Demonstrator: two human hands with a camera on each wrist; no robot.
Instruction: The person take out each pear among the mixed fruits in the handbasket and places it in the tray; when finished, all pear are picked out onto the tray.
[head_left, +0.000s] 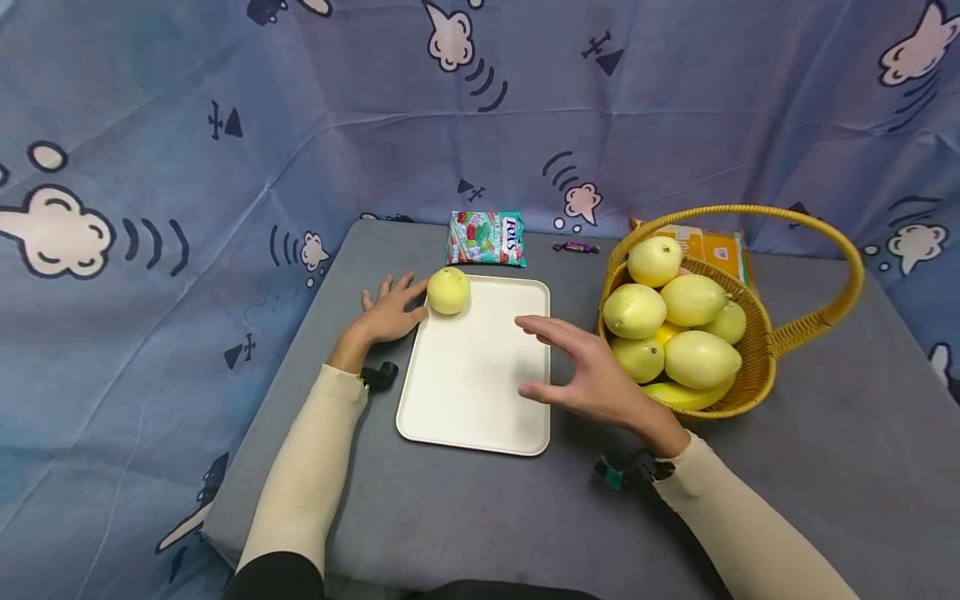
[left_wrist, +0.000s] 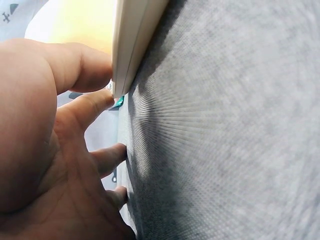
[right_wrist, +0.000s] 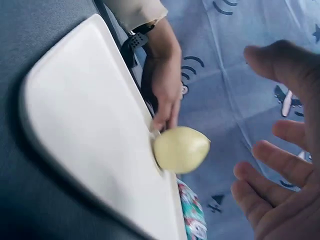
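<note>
Left of centre, the yellow-green fruit [head_left: 448, 292] sits just right of the left hand [head_left: 385, 320] (right hand [head_left: 588, 375] farther, both open-fingered).

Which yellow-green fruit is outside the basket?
The fruit on the white tray, at its far left corner; every other yellow-green fruit in view is piled in the wicker basket.

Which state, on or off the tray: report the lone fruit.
On: the head view shows the fruit resting in a corner of the tray.
</note>
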